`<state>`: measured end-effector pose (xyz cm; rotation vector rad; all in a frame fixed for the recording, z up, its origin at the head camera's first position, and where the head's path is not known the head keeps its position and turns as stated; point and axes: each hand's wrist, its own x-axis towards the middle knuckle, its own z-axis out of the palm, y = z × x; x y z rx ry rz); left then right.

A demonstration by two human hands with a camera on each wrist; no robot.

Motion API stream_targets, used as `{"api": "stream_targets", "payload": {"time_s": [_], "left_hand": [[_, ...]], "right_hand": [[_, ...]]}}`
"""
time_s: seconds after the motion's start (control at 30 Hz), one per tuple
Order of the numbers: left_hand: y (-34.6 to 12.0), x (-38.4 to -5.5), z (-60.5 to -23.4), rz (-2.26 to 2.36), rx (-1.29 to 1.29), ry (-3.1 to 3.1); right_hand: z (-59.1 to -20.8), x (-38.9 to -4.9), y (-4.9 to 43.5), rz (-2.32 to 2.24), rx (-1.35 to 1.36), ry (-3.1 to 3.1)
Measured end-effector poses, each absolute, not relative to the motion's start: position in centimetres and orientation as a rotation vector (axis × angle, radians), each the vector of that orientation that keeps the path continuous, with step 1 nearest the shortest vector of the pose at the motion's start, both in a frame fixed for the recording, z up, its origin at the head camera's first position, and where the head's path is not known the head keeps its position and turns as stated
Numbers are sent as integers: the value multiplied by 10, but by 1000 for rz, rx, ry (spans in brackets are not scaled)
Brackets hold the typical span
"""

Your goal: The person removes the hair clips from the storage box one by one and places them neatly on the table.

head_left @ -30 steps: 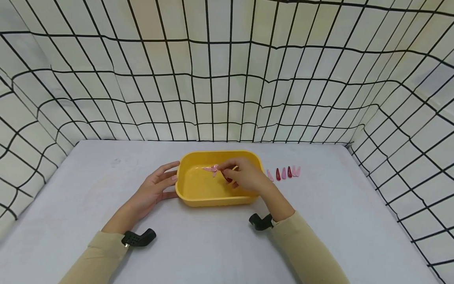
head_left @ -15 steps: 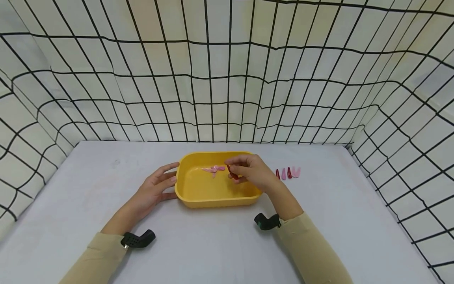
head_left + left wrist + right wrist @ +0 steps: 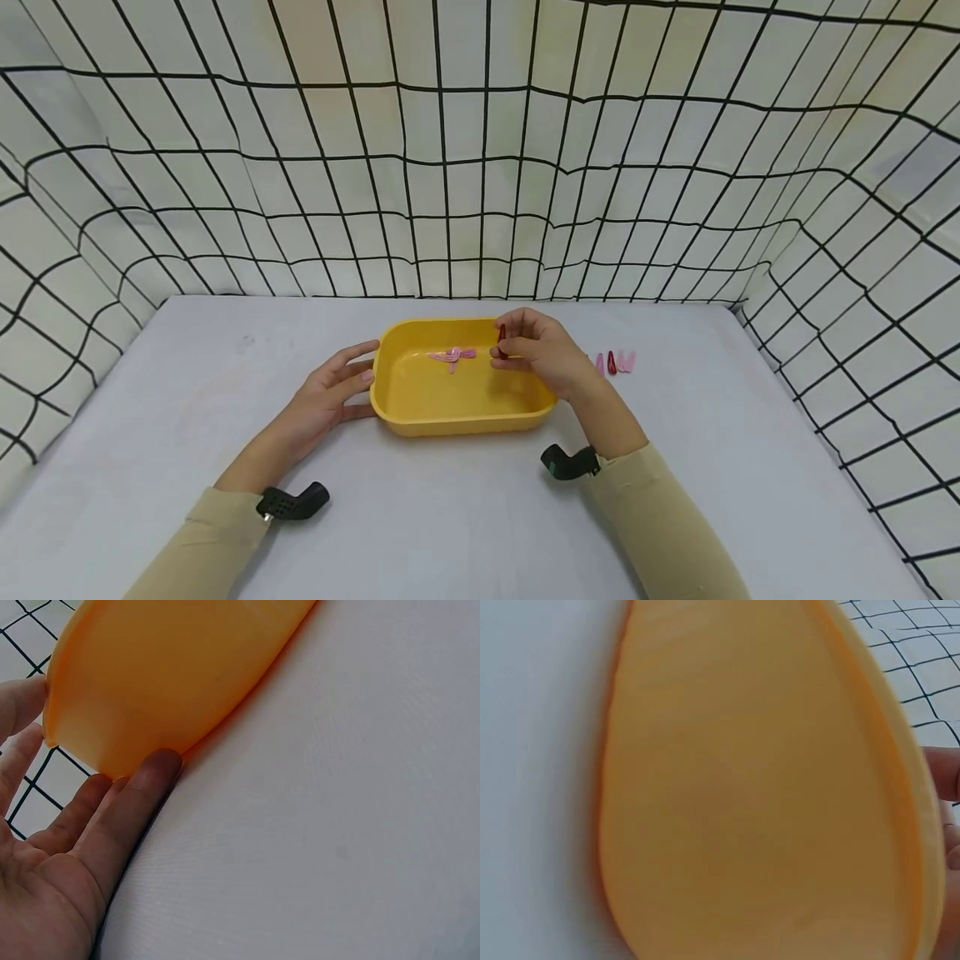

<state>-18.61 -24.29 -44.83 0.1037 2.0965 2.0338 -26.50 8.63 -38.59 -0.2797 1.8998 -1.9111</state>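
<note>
In the head view, my right hand (image 3: pixel 543 354) pinches a dark red snap hair clip (image 3: pixel 502 336) upright between thumb and fingers, over the right part of a yellow plastic basin (image 3: pixel 465 427). Several pink hair clips (image 3: pixel 453 356) lie crossed over one another on the basin's floor. My left hand (image 3: pixel 318 404) touches the basin's left end with spread, fairly straight fingers. The left wrist view shows those fingertips (image 3: pixel 161 761) against the basin's outer wall. In the right wrist view the basin wall (image 3: pixel 742 787) hides most of the right hand and the clip.
Right of the basin, pink and red hair clips (image 3: pixel 612 363) stand in a row on the white tabletop (image 3: pixel 420 517), partly hidden behind the right hand. A black grid net (image 3: pixel 480 217) before white cloth borders the table at the back and sides.
My right hand has drawn back to the right and upward from the pink clips, still holding the red hair clip, which now stands more upright. The left hand stays at the basin.
</note>
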Motion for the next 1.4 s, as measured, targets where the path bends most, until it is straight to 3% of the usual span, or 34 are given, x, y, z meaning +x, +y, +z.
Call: {"api": "stream_targets", "payload": {"time_s": [1.4], "left_hand": [[-244,-185,-448,2036,123,2098]], "right_hand": [[-367,-273,125,-1921,-304,1997]]}}
